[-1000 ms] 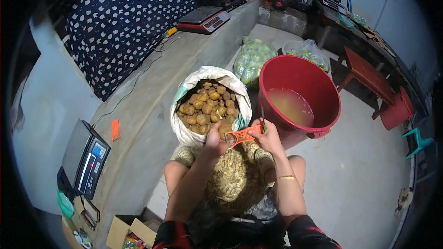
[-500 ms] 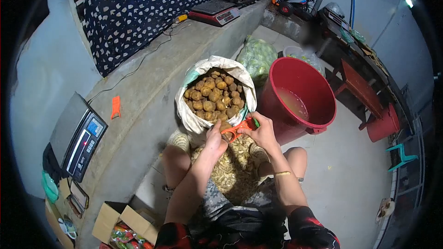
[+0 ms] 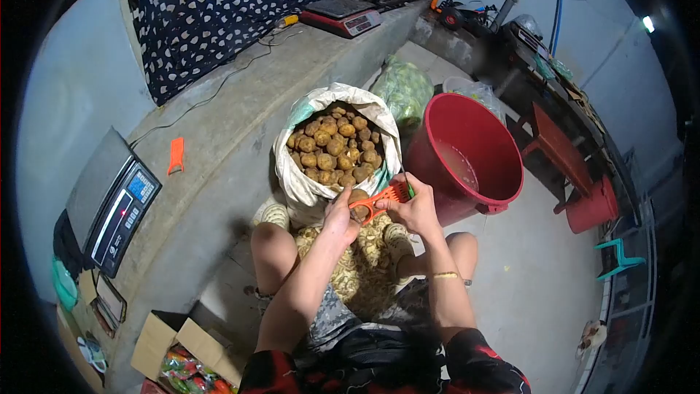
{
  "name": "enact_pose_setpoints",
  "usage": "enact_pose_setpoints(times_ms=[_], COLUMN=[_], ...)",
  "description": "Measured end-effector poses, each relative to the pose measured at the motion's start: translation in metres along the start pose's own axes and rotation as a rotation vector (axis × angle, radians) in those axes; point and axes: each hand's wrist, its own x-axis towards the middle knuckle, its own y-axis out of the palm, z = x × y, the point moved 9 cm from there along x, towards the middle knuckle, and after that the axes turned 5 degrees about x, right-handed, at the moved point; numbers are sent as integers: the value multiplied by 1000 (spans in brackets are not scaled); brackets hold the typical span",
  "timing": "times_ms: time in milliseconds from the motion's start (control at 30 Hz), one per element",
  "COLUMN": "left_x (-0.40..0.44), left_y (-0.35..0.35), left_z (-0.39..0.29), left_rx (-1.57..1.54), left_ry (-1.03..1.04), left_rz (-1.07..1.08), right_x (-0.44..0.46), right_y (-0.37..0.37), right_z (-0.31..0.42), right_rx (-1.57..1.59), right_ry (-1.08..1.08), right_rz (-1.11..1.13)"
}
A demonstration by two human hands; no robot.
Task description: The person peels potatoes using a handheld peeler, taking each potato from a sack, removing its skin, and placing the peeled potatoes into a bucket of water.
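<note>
My left hand [image 3: 340, 220] is closed round a brown potato [image 3: 359, 201] in front of the sack. In my right hand [image 3: 414, 206] is an orange peeler [image 3: 382, 198], its head against the potato; a thin green-handled item [image 3: 410, 188] also shows at these fingers. Just beyond my hands stands an open white sack [image 3: 299, 188] full of unpeeled potatoes [image 3: 335, 146]. Pale peelings [image 3: 357, 277] lie in a heap between my legs. To the right of the sack is a large red bucket [image 3: 432, 147] with cloudy liquid inside.
A second orange peeler [image 3: 176, 155] and a digital scale [image 3: 124, 215] are on the concrete ledge [image 3: 211, 120] at left. Another scale [image 3: 341, 16] sits farther back. A cardboard box [image 3: 154, 341] is at lower left, a bag of green vegetables [image 3: 403, 91] behind the bucket.
The view has shifted, showing more of the lower left. The potato and the peeler are still held, and the peeler's head has come onto the potato.
</note>
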Motion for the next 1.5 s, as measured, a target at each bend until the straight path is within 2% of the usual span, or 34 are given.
enact_pose_setpoints(times_ms=[67, 133, 167, 233, 267, 300, 333, 367, 433, 533, 567, 600, 633, 700, 733, 800, 833, 867, 900, 967, 1000, 1033, 1100, 1300, 1367, 1500], left_x=[-1, -2, -2, -5, -11, -14, -13, -12, 0, 0, 3, 3, -2, -6, -7, -9, -3, 11, 16, 25, 28, 29, 27, 8, 2, -3], left_y=[-4, 1, -1, 10, 13, 15, 12, 6, -2, -2, -5, -6, -6, 7, 12, 16, 11, 6, 4, -9, -20, -22, -27, -4, 5, 4], left_z=[-3, -10, -10, 0, 3, 2, -3, -4, 2, 3, 6, 10, 6, 2, 2, 14, 20, 21, 16, 3, 1, 0, 10, 4, 3, -2], left_rx=[12, 231, 231, 376, 382, 379, 304, 226, 164, 94, 226, 356, 420, 342, 345, 43, 28, 21, 14, -54, -106, -106, -214, -70, -111, 32], left_ry=[22, 75, 74, 5, -79, -76, -83, -97, -78, -14, -27, -45, -82, -70, -66, -131, -93, -32, 34, 77, 64, 68, -31, -25, -33, 29], left_rz=[-33, 41, 39, 217, 287, 288, 202, 113, 86, 1, 60, 121, 96, 269, 273, 137, 75, 102, 123, 145, 48, 49, -30, -39, 16, 41], right_x=[-1, 1, 7, 21, 23, 25, 21, 13, -5, -12, -7, -1, 7, 17, 17, 12, 8, 4, 0, -5, -8, -9, -11, -17, -16, -13], right_y=[0, -6, -12, -41, -56, -63, -66, -55, -27, -7, -12, -24, -33, -57, -58, -40, -29, -22, -18, -17, -14, -10, -6, -3, -1, -3], right_z=[-2, -4, -2, -37, -51, -61, -42, -35, 15, 19, 14, 20, -14, -40, -40, -31, -24, -17, -22, -29, -34, -39, -43, -20, 6, 22], right_rx=[2, 30, 38, 35, 188, 343, 214, 327, -6, -132, -151, -63, 256, 391, 357, 277, 198, 159, 206, 325, 373, 374, 263, 204, 6, -99], right_ry=[-2, 1, -49, -80, 6, 90, 17, 42, -181, -161, -139, -214, -51, 61, 70, 17, -33, -77, 16, 31, 99, 95, 25, 28, -165, -244], right_rz=[1, 15, 8, -155, -160, -162, -155, -117, -29, 33, 39, -13, -78, -106, -53, -32, -10, 3, 11, -45, -30, -28, -76, -51, -39, -44])
